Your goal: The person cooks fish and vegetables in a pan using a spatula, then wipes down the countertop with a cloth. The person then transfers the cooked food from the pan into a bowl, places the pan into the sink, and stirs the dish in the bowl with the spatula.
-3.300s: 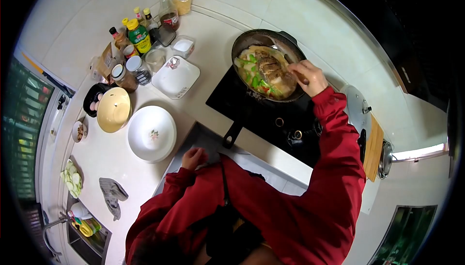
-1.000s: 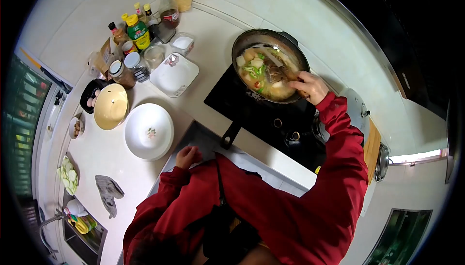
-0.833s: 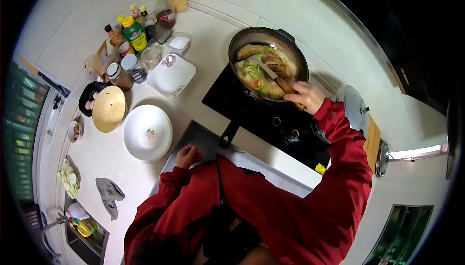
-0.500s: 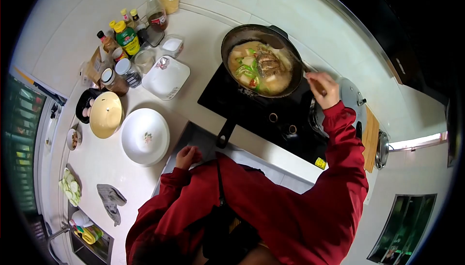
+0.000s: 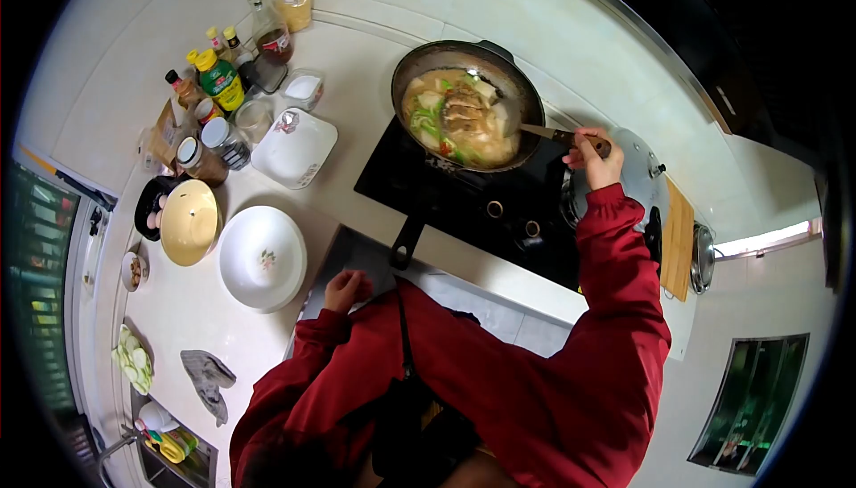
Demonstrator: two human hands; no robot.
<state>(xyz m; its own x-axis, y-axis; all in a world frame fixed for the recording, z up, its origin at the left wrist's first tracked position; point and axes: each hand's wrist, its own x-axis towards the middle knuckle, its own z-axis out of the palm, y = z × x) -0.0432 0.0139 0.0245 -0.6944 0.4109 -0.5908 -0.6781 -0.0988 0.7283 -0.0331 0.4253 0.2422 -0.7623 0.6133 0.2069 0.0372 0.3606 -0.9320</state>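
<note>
My right hand [image 5: 596,158] is closed around the wooden handle of a spatula [image 5: 555,135]. The spatula's metal end dips into the broth at the right side of a dark wok [image 5: 519,75]. In the pale, cloudy broth lie a browned piece of fish [image 5: 464,106], white chunks and green slices. The wok sits on a black cooktop [image 5: 464,198], its long black handle [image 5: 407,243] pointing toward my body. My left hand [image 5: 348,291] is curled near my waist, just short of the counter, with nothing visible in it.
Right of the cooktop are a glass lid [image 5: 637,167] and a wooden cutting board [image 5: 679,234]. On the left counter stand a white square dish [image 5: 295,149], a white bowl [image 5: 261,260], a yellow bowl [image 5: 190,225], several seasoning bottles [image 5: 220,82] and a grey cloth [image 5: 209,376].
The spatula's handle has swung out to the right, and my right hand has shifted slightly along with it. The fish and broth have been stirred a little. My left hand stays put.
</note>
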